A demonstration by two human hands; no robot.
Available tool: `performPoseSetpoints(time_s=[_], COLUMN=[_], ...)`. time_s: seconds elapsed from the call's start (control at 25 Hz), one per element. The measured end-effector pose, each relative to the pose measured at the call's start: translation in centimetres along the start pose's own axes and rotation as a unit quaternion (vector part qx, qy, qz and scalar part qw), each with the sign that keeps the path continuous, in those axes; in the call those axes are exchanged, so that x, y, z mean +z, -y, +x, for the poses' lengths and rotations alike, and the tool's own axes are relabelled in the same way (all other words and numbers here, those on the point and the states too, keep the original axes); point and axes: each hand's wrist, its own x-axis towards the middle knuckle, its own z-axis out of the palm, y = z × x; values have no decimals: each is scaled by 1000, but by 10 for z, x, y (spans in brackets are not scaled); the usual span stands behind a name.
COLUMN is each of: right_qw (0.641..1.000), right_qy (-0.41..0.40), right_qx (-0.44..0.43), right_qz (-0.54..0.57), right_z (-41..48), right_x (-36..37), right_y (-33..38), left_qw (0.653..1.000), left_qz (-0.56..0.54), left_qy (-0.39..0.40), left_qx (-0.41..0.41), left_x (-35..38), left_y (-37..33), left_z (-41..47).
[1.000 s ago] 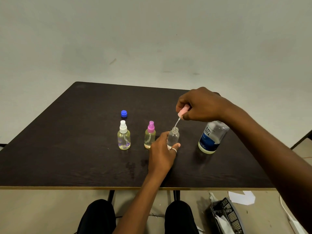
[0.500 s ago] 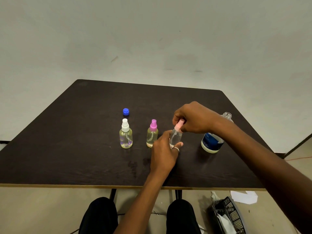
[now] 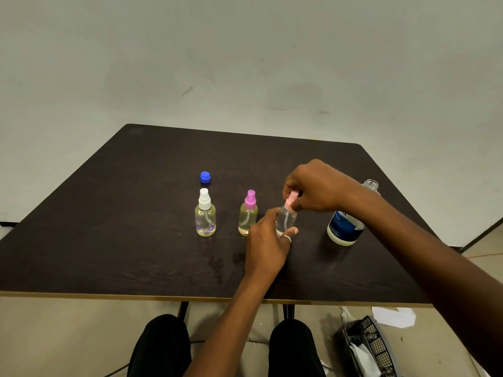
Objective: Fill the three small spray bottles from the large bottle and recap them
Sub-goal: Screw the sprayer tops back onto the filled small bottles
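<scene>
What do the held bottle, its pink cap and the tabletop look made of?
Bottle: clear, glossy, see-through; glass or hard plastic, can't tell which. Cap: opaque pale pink, smooth; likely moulded plastic. Table: dark matte top with wood grain, pale edge strip; probably laminate or veneer.

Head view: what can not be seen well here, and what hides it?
All in the head view:
Pale pink spray cap: right hand covers its base, so seating is unclear.
Small clear bottle: left hand hides its lower side and liquid level.
Large clear bottle with blue label: right forearm covers its shoulder; text too small.
Black mesh basket: cut off by bottom edge.
</scene>
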Motion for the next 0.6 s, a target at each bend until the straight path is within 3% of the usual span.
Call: performPoseSetpoints(time_s=[0.36,0.6], right_qw=[988,994], right_qy=[-65,-49], right_qx=[88,65], right_qz=[-107,-66], right_z=[-1,-3], right_x=[14,7], right_y=[4,0], left_qw=[1000,1000], left_qz=[0,0], left_qy=[-7,-7], left_qx=[-6,-2], left_x=[0,-1], left_y=[-1,-1], left_z=[0,0])
